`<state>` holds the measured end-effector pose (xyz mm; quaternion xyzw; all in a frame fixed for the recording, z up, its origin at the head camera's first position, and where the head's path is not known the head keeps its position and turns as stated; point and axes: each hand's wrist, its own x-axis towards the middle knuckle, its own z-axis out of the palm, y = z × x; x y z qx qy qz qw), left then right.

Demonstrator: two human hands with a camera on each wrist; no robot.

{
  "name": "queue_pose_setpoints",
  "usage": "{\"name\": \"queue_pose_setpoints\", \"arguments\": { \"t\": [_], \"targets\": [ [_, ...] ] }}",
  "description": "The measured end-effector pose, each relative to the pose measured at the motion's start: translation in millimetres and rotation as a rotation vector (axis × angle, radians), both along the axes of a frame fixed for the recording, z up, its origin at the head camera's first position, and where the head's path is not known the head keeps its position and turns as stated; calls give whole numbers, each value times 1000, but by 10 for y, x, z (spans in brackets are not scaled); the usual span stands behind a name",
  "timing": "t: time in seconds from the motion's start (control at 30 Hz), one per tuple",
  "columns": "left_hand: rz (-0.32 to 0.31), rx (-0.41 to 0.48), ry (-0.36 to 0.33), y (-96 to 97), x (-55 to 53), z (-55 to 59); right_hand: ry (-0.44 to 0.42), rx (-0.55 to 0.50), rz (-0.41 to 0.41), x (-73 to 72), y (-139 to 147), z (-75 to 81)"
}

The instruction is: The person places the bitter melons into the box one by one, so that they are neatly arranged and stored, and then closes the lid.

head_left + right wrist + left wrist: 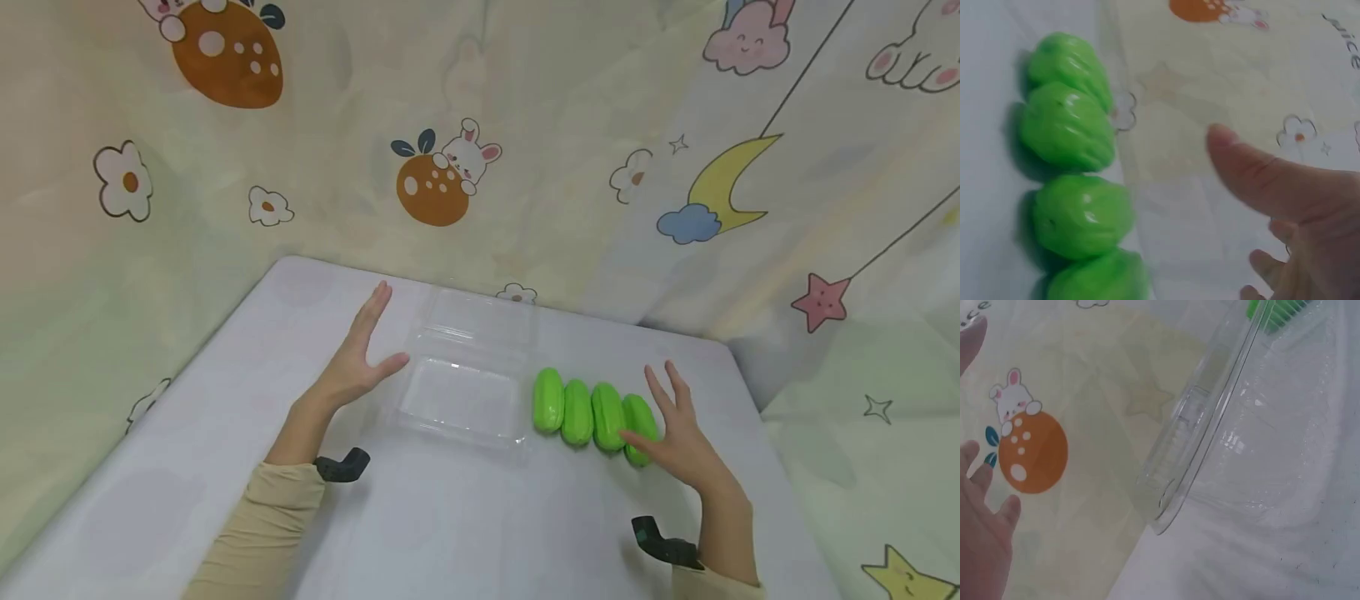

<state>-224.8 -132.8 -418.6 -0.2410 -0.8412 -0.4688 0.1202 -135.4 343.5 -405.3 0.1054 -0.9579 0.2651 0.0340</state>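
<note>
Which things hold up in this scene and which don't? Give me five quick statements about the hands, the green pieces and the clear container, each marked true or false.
1. Four green pieces lie side by side in a row. True.
2. The clear container stands open. True.
3. The green pieces lie inside the clear container. False: they lie to the right of it.
4. The left hand and the right hand both hold nothing. True.
5. The right hand is closer to the clear container than to the green pieces. False: it is closer to the green pieces.
</note>
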Motion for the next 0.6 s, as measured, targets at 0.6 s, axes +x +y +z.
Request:
{"name": "queue_pose_setpoints", "arguments": {
  "t": [0.6],
  "targets": [
    [-148, 242, -181, 22, -41, -59, -297, -98, 84, -119, 357, -91]
  ]
}}
